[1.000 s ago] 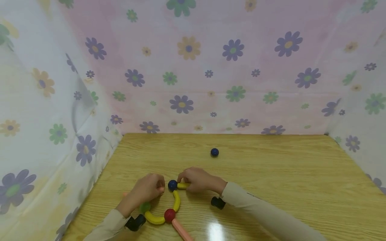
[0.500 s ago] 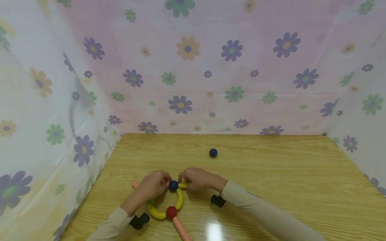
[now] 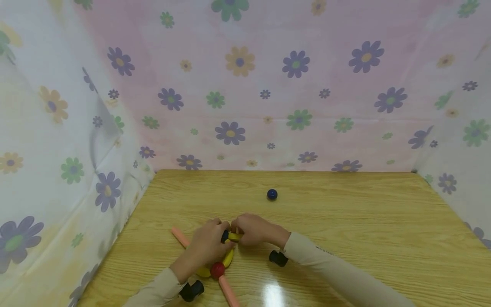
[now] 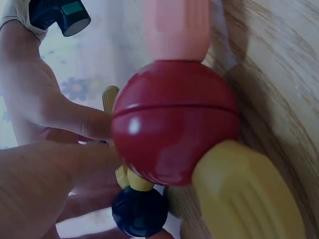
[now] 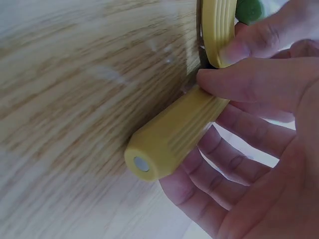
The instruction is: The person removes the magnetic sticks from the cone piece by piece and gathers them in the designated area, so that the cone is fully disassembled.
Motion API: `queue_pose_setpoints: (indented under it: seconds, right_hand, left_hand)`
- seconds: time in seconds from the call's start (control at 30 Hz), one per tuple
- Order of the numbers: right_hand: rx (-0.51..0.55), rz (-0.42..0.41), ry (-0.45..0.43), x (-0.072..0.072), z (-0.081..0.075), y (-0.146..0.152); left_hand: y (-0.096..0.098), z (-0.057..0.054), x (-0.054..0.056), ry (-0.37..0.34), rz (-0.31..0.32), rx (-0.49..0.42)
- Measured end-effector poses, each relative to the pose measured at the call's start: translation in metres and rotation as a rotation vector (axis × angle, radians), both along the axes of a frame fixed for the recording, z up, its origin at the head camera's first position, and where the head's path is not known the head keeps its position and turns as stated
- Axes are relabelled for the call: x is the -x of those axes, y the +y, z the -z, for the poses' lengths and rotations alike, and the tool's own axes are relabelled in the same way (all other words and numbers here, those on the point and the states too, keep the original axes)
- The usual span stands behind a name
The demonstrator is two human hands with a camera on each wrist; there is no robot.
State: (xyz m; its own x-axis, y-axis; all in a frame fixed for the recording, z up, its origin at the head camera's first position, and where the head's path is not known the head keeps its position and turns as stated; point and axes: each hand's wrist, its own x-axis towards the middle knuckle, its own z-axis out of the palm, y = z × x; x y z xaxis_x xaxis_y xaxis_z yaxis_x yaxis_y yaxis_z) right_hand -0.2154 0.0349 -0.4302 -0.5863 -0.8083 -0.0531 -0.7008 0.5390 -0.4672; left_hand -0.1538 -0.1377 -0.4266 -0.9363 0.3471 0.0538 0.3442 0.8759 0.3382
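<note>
My left hand (image 3: 209, 243) curls its fingers and thumb round a dark blue magnetic ball (image 3: 224, 237), which also shows in the left wrist view beside the fingers. Opposite it, my right hand (image 3: 251, 230) pinches a short yellow magnetic rod (image 5: 174, 132) with a round metal spot at its free end; the rod meets the blue ball. A curved yellow rod (image 3: 229, 258) runs from there to a red ball (image 4: 174, 124), close by the left thumb in the right wrist view. My left hand mostly hides the green ball (image 5: 250, 10) from the head view.
From the red ball a pink rod (image 3: 229, 292) points toward the near edge, and another yellow rod (image 3: 203, 271) goes left. A second pink rod (image 3: 179, 236) lies beyond the left wrist. Farther back on the wooden table (image 3: 345, 213) is a loose blue ball (image 3: 272, 194).
My left hand has moved right, from beside the blue ball to round it, covering the green ball and uncovering more of the far pink rod. The right hand has barely moved.
</note>
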Motion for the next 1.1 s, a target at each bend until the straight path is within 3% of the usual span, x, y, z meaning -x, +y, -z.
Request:
queue_pose_setpoints:
  seconds: [0.17, 0.4, 0.6, 0.7, 0.87, 1.1]
  right_hand:
    - [0.006, 0.002, 0.021, -0.001, 0.000, 0.003]
    - [-0.033, 0.051, 0.089, -0.004, 0.000, 0.008]
    - [-0.102, 0.155, 0.161, 0.000, 0.001, 0.023]
    - [-0.097, 0.174, 0.153, 0.004, 0.000, 0.032]
    - [-0.075, 0.191, 0.130, 0.009, -0.006, 0.048]
    - [-0.023, 0.228, 0.110, 0.016, -0.015, 0.082]
  left_hand:
    - [-0.003, 0.006, 0.011, 0.004, 0.074, -0.075]
    - [-0.009, 0.006, 0.025, -0.061, 0.205, -0.210]
    - [-0.012, 0.006, 0.029, -0.051, 0.191, -0.231]
    - [-0.013, 0.008, 0.030, -0.044, 0.182, -0.224]
    - [-0.013, 0.008, 0.031, -0.035, 0.220, -0.234]
    - [-0.013, 0.007, 0.033, -0.063, 0.223, -0.241]
